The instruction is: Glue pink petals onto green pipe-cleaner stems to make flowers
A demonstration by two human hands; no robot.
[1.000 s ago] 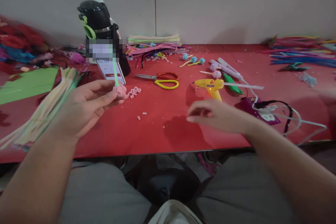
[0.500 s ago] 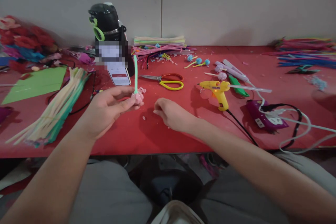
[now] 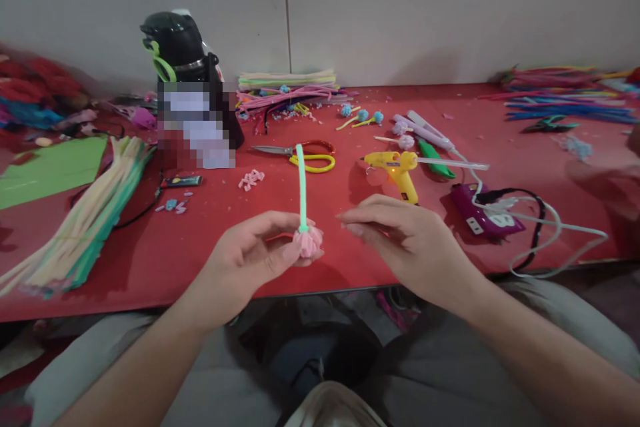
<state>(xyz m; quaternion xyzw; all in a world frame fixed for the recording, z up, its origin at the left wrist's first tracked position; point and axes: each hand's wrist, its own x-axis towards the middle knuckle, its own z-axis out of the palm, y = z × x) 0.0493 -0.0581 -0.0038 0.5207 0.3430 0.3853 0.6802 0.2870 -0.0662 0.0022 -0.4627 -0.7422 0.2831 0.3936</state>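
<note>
My left hand (image 3: pixel 255 260) pinches a pink pipe-cleaner flower (image 3: pixel 309 242) between thumb and fingers. Its light green stem (image 3: pixel 302 187) points straight up. To the right of the flower, apart from it, is my right hand (image 3: pixel 405 240), its thumb and index finger drawn together in a pinch. Whatever lies between those fingertips is too small to make out. Beyond the flower is a small heap of pink pipe-cleaner pieces (image 3: pixel 251 179). Scissors (image 3: pixel 313 155) with red and yellow handles lie behind the stem.
A yellow glue gun (image 3: pixel 400 170) with its glue stick lies right of centre, near a purple power strip (image 3: pixel 483 210) with loose cables. A bundle of pipe cleaners (image 3: pixel 95 213) is at left, a black bottle (image 3: pixel 183 47) behind. Another person's blurred hand (image 3: pixel 607 173) is at far right.
My left hand has brought the flower nearer and to the right. My right hand has moved right, off the table's middle. The heap of pink pieces now shows; the camera view has shifted.
</note>
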